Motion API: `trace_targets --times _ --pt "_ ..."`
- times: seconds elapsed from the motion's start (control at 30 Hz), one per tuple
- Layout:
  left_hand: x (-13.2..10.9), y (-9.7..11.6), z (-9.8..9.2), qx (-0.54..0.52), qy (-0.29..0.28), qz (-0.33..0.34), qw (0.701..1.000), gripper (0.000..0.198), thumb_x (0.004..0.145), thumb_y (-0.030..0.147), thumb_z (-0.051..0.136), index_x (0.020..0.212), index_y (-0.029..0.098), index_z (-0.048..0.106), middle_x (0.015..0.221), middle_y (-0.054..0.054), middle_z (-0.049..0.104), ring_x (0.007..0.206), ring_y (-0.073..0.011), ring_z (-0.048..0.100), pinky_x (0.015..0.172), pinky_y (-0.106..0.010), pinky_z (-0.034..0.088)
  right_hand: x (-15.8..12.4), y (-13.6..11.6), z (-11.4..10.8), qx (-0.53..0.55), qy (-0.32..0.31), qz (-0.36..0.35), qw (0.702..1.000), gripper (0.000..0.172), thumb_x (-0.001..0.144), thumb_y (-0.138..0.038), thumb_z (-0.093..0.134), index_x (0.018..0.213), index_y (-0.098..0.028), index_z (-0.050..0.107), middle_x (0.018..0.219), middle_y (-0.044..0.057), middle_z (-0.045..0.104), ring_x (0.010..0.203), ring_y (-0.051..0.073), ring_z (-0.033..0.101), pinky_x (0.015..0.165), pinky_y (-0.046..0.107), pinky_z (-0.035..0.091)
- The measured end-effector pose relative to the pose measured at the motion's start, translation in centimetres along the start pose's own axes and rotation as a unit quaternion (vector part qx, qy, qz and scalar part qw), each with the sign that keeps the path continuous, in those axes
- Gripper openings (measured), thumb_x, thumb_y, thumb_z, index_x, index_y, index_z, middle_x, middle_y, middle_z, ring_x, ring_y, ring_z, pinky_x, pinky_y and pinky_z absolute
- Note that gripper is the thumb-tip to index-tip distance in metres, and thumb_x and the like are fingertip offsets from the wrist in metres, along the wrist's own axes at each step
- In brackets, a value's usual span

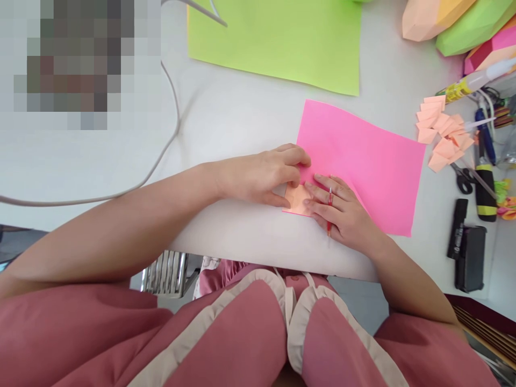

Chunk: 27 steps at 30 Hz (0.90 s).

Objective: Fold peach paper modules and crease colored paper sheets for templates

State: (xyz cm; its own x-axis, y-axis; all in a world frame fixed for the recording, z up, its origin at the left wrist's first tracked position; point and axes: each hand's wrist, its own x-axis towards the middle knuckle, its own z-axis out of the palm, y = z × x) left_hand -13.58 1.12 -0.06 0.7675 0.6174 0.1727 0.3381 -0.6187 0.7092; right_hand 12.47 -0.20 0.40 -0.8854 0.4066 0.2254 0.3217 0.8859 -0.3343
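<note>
A small peach paper piece (297, 200) lies on the lower left corner of a bright pink paper sheet (374, 166). My left hand (268, 174) is curled at its left side, with the thumb and fingers touching its edges and pressing it on the sheet. From the right, the fingertips of my right hand (342, 212) rest flat on the peach piece and the pink sheet. A red pen (329, 228) is tucked between the fingers of that hand, its tip pointing toward me. My fingers hide part of the peach piece.
A lime green sheet (278, 48) lies farther back. Folded peach paper pieces (445, 131), a glue tube (475, 80), scissors (463, 180), a cutter (486, 193) and a black case (471, 258) sit at right. A grey cable (161, 156) crosses the left side.
</note>
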Motion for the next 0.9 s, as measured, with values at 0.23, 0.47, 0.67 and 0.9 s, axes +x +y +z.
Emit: trace_targets --times 0.23,0.47,0.67,0.9 --pt "-0.01 0.02 -0.01 -0.006 -0.001 -0.006 1.0 0.014 0.081 0.028 0.059 0.089 0.016 0.062 0.124 -0.016 0.051 0.12 -0.0301 0.045 0.102 -0.047 0.038 0.01 0.03 -0.01 0.012 -0.006 0.017 1.0 0.022 0.09 -0.015 0.057 0.11 -0.023 0.061 0.132 0.011 0.061 0.136 0.027 0.044 0.106 0.055 0.043" --pt "-0.01 0.16 -0.11 -0.002 -0.007 -0.004 1.0 0.014 0.081 0.026 0.059 0.088 0.014 0.061 0.123 -0.018 0.05 0.12 -0.0296 0.045 0.102 -0.046 0.038 0.01 0.12 -0.01 0.02 -0.015 0.033 0.999 0.023 0.09 -0.015 0.056 0.111 -0.025 0.062 0.133 0.007 0.061 0.136 0.026 0.044 0.105 0.054 0.043" --pt "0.03 0.39 -0.22 -0.008 -0.008 -0.017 1.0 0.013 0.081 0.026 0.059 0.088 0.015 0.061 0.124 -0.016 0.05 0.12 -0.029 0.044 0.103 -0.045 0.037 0.12 0.19 -0.09 0.019 -0.01 0.026 0.999 0.024 0.09 -0.014 0.056 0.111 -0.025 0.061 0.132 0.007 0.062 0.135 0.026 0.045 0.104 0.052 0.044" --pt "0.05 0.29 -0.21 -0.003 -0.01 -0.009 1.0 0.015 0.08 0.024 0.06 0.09 0.014 0.062 0.125 -0.018 0.05 0.121 -0.03 0.045 0.103 -0.047 0.038 0.21 0.21 -0.09 0.001 0.003 0.011 1.0 0.022 0.089 -0.014 0.057 0.109 -0.023 0.062 0.129 0.009 0.063 0.132 0.027 0.048 0.102 0.052 0.046"
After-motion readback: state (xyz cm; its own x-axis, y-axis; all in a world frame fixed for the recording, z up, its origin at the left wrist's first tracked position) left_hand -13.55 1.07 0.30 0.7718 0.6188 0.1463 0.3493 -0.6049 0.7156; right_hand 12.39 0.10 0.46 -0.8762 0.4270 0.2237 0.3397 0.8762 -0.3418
